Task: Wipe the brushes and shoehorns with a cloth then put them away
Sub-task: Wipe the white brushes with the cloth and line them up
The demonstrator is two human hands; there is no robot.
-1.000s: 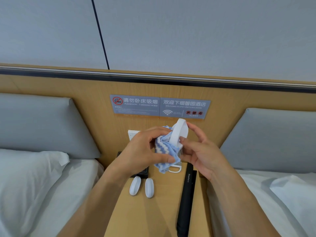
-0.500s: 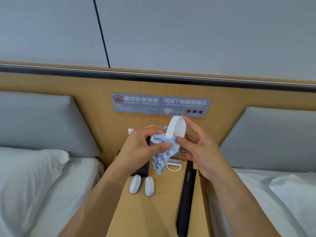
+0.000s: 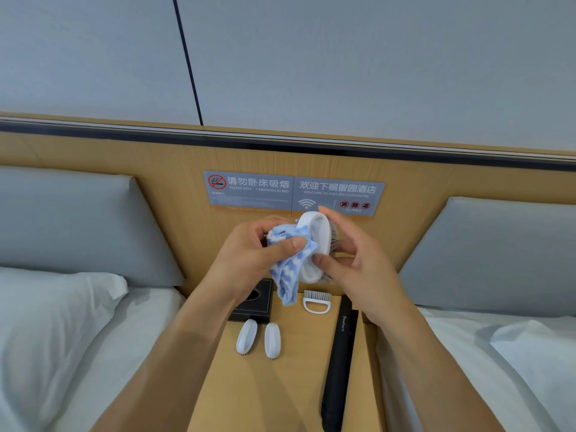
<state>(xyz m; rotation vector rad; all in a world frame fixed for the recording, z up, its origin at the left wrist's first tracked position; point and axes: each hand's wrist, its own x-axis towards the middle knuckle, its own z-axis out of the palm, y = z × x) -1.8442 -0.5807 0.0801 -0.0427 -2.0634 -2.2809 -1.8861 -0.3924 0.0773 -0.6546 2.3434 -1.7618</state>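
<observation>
Lower centre of frame: the wooden worktop (image 3: 293, 385) is seen between two beds. A long black shoehorn (image 3: 338, 369) lies lengthwise at lower right of centre, its near end close to the worktop's front edge. Risk: a forearm lowered w/o care could knock it off the front or into the gap beside the right bed.

Centre, a little further up: two small white brushes (image 3: 258, 338) lie side by side, apart from each other. Behind them, a D-handled brush (image 3: 317, 302) lies right of a black tissue box (image 3: 252, 304). Whether these were wiped cannot be judged.

Mid frame, above the worktop: an oval white brush (image 3: 313, 247) is held upright by the right hand (image 3: 352, 263), w/ thumb at the lower rim and a finger over the top rim; the grip is narrow, at the edges only. The blue-and-white cloth (image 3: 288, 260) is pinched by the left hand (image 3: 249, 257), thumb pressed on it against the brush body; a loose tail hangs down toward the D-handled brush.

Risks, as judged:
- Edge hold is slight; firm wiping pressure from the left could twist the brush out and drop it onto items below.
- The cloth tail could drag over the D-handled brush and shift it.
- Bristles face away; the cloth could snag there.

Top of frame: wall signs (image 3: 293, 193) on the headboard panel, not involved.
</observation>
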